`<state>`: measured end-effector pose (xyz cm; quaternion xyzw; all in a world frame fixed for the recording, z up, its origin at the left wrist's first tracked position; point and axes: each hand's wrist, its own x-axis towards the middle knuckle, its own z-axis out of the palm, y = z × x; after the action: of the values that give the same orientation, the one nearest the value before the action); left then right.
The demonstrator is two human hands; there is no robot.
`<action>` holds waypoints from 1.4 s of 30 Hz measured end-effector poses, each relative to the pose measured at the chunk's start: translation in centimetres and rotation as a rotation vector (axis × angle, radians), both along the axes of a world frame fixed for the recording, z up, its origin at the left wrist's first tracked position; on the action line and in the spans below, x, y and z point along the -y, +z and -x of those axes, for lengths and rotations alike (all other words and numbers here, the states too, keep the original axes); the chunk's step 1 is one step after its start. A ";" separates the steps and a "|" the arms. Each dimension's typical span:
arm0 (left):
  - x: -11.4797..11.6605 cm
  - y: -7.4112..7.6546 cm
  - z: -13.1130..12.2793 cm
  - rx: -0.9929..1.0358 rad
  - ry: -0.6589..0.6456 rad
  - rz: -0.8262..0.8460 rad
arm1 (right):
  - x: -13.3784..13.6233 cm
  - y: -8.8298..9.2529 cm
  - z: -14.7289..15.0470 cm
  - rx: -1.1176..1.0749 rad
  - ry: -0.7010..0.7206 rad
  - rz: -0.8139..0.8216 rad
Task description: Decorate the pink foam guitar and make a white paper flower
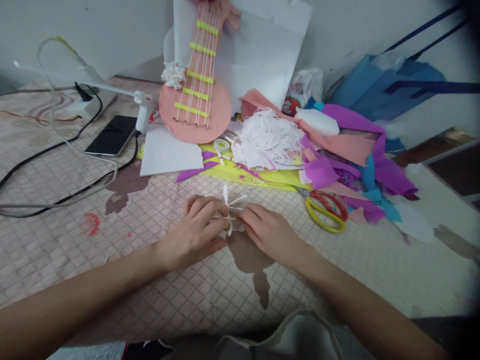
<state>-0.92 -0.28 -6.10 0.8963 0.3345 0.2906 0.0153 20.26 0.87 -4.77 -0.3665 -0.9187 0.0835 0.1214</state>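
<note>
Both hands are over the near middle of the table, pinching a small piece between them. It is made of thin white strips [225, 194] that fan out, with a pale slim stick [231, 218] running across. My left hand [197, 230] closes its fingers on the strips and the stick's left part, and the fingers partly hide them. My right hand [272, 232] grips the stick's right end between thumb and fingers. Whether the strips are paper or cloth, I cannot tell.
Behind stands a pink paper guitar [198, 107] with yellow bars. White string [268, 137] lies tangled beside purple paper [390, 155]. Scissors [326, 215] rest to the right. A phone [112, 135], a glue gun [142, 112] and black cables [93, 187] are at left.
</note>
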 end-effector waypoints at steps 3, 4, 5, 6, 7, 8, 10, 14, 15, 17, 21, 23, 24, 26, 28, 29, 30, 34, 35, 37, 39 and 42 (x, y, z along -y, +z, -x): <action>0.0 -0.2 -0.1 0.003 0.006 0.009 | 0.1 0.1 0.0 0.021 0.000 0.003; -0.1 -0.3 -0.1 0.002 0.008 0.011 | 0.1 0.1 0.0 0.023 0.001 0.001; -0.1 -0.4 -0.1 0.002 0.008 0.012 | 0.2 0.2 0.0 0.025 0.002 -0.001; -0.1 -0.4 0.0 -0.002 0.007 0.015 | 0.2 0.2 0.0 0.026 0.004 -0.001; -0.1 -0.5 0.0 -0.005 0.005 0.017 | 0.2 0.2 0.0 0.027 0.006 0.001; -0.1 -0.6 0.0 -0.009 0.003 0.018 | 0.2 0.3 0.0 0.028 0.008 0.004; -0.1 -0.7 0.0 -0.019 -0.004 0.013 | 0.2 0.3 0.0 0.032 0.008 0.012; 0.0 -0.6 0.0 -0.036 -0.007 -0.023 | 0.1 0.1 -0.1 0.024 0.010 0.014; 0.0 -0.5 -0.1 -0.042 -0.004 -0.034 | 0.1 0.1 -0.1 0.017 0.013 0.014; 0.1 -0.4 -0.1 -0.055 0.006 -0.058 | 0.1 -0.1 -0.2 0.001 0.015 0.018; 0.1 -0.4 -0.2 -0.081 0.015 -0.086 | 0.1 -0.2 -0.2 -0.009 0.010 0.028; 0.0 -0.5 -0.2 -0.086 0.014 -0.089 | 0.1 -0.2 -0.1 -0.008 0.008 0.026; 0.0 -0.5 -0.2 -0.087 0.013 -0.092 | 0.0 -0.2 -0.1 -0.007 0.007 0.026; 0.0 -0.5 -0.2 -0.085 0.008 -0.103 | 0.0 -0.2 -0.1 -0.008 0.006 0.024; 0.0 -0.4 -0.2 -0.078 0.005 -0.118 | 0.0 -0.1 -0.1 -0.007 0.009 0.021; 0.0 -0.4 -0.2 -0.075 0.006 -0.125 | 0.1 -0.1 -0.1 -0.005 0.010 0.021; 0.0 -0.4 -0.2 -0.075 0.007 -0.130 | 0.1 -0.1 -0.1 -0.003 0.012 0.021; 0.0 -0.4 -0.2 -0.074 -0.003 -0.149 | 0.1 -0.1 -0.2 -0.005 0.014 0.018; 0.0 -0.4 -0.2 -0.069 -0.008 -0.157 | 0.1 -0.1 -0.2 -0.004 0.016 0.018; 0.0 -0.4 -0.2 -0.064 -0.016 -0.166 | 0.0 0.0 -0.2 0.001 0.020 0.021; 0.0 -0.4 -0.2 -0.064 -0.024 -0.170 | 0.0 0.0 -0.2 0.006 0.023 0.021; 0.0 -0.4 -0.1 -0.061 -0.032 -0.161 | 0.1 0.0 -0.2 0.010 0.022 0.017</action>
<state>-0.81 -0.27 -6.50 0.9083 0.2958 0.2890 -0.0624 20.45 0.79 -4.73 -0.3578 -0.9225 0.0907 0.1126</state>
